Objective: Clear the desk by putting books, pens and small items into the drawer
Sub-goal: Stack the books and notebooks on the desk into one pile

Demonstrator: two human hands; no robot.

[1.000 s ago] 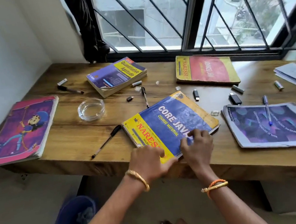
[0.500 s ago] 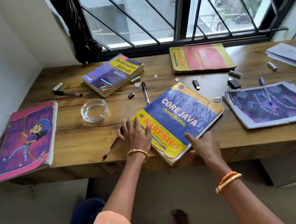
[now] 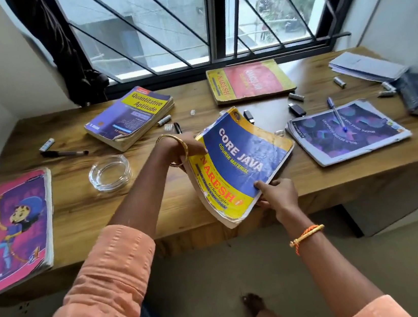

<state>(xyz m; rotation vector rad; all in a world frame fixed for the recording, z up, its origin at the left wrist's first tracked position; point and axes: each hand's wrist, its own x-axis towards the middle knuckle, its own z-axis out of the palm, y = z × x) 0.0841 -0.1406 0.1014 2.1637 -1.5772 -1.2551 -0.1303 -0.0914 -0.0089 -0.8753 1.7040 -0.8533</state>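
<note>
Core Java book [image 3: 242, 159]: 1 item, soft cover, tilted up off the wooden worktop [image 3: 80, 201] near its front edge. My left hand [image 3: 185, 148] has its grip around the spine-side edge; my right hand [image 3: 276, 193] pinches the near corner. Step in hand: lifting the first book clear. Drawer: not in view. Next move calls for carrying it there level; pens and other books remain scattered.
</note>
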